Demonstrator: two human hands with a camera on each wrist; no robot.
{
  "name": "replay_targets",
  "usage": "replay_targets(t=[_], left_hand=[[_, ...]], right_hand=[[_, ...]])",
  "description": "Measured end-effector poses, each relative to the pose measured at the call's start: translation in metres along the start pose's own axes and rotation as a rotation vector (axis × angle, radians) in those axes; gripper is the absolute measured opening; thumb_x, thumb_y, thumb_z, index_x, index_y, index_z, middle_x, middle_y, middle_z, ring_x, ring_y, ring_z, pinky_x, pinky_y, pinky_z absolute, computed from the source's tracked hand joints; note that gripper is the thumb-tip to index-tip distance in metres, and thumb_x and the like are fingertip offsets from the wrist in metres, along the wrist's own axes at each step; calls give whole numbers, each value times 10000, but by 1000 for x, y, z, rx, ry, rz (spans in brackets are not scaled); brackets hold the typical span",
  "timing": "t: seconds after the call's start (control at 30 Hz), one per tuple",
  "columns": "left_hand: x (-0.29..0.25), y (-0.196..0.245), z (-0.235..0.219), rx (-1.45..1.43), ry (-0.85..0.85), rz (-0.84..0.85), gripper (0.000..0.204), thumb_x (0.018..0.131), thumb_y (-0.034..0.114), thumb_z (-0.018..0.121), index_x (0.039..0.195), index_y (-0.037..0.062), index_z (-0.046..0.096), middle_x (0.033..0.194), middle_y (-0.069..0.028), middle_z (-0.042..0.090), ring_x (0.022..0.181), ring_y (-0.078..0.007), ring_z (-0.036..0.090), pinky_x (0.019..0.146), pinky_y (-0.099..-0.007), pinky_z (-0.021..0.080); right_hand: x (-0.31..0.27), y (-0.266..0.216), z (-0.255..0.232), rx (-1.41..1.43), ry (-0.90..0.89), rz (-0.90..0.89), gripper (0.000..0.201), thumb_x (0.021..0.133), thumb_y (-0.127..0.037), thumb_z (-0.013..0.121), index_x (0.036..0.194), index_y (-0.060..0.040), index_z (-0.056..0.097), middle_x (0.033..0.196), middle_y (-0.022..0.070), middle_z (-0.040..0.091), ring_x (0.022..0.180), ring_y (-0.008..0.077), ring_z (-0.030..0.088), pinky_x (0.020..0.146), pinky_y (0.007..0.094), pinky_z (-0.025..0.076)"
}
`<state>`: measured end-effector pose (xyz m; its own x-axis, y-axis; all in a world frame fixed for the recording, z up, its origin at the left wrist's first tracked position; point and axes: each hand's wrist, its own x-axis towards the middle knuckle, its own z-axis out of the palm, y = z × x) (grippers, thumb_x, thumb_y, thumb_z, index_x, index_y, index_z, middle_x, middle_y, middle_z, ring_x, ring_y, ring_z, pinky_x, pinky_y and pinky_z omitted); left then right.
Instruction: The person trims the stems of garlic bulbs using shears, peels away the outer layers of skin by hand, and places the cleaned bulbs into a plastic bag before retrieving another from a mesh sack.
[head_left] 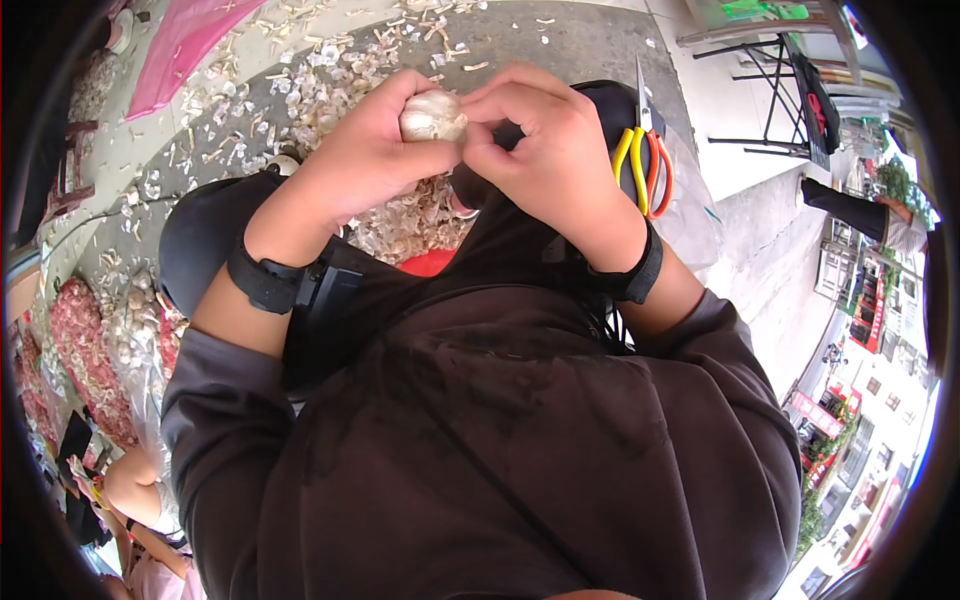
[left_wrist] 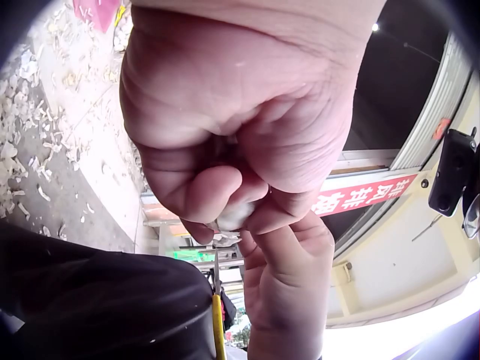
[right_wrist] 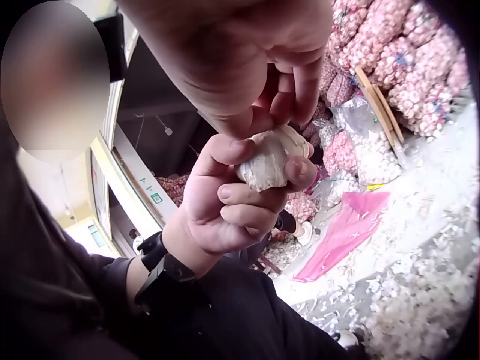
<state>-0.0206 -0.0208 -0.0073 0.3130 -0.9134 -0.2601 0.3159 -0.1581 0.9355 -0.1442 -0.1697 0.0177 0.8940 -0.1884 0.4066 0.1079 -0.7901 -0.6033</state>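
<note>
A whitish garlic bulb point(head_left: 433, 116) sits in my left hand point(head_left: 365, 145), gripped between the thumb and curled fingers. On its other side my right hand point(head_left: 545, 140) pinches at the bulb's edge with thumb and fingertips. From the right wrist view, the bulb point(right_wrist: 271, 159) shows its pale, papery skin, with the left fingers wrapped around it and the right fingertips on its top. Mostly hidden behind the left palm point(left_wrist: 232, 90) in the left wrist view, only a sliver of the bulb point(left_wrist: 234, 216) shows between both hands.
Yellow- and orange-handled scissors point(head_left: 642, 165) lie by the right knee. Garlic peels point(head_left: 345, 85) litter the ground between and beyond the legs. A pink plastic sheet point(right_wrist: 345, 236) lies on the floor, near stacked mesh sacks of garlic point(right_wrist: 405, 56). A folding black table point(head_left: 790, 100) stands at right.
</note>
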Motion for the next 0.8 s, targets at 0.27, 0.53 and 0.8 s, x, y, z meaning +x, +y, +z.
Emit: replay_targets(t=[0.27, 0.53, 0.8], left_hand=[[8, -7, 1, 183, 14, 119, 273, 808, 80, 675, 1035, 29, 532, 841, -6, 600, 725, -65, 555, 611, -240, 454], [7, 3, 3, 52, -26, 8, 343, 801, 49, 641, 1117, 93, 517, 814, 4, 556, 577, -39, 440, 454, -208, 320], [-8, 15, -6, -34, -260, -111, 370, 756, 28, 595, 1115, 84, 526, 784, -19, 562, 571, -46, 443, 455, -210, 325]], right_hand=[[-1, 0, 0, -5, 12, 136, 81, 691, 4, 692, 751, -10, 640, 749, 77, 656, 593, 151, 653, 556, 256, 510], [-2, 7, 2, 71, 33, 235, 91, 734, -31, 723, 741, -10, 635, 669, 39, 652, 593, 68, 628, 554, 221, 504], [7, 48, -26, 102, 309, 528, 133, 737, -87, 711, 707, 24, 644, 603, 55, 633, 535, 79, 578, 505, 249, 467]])
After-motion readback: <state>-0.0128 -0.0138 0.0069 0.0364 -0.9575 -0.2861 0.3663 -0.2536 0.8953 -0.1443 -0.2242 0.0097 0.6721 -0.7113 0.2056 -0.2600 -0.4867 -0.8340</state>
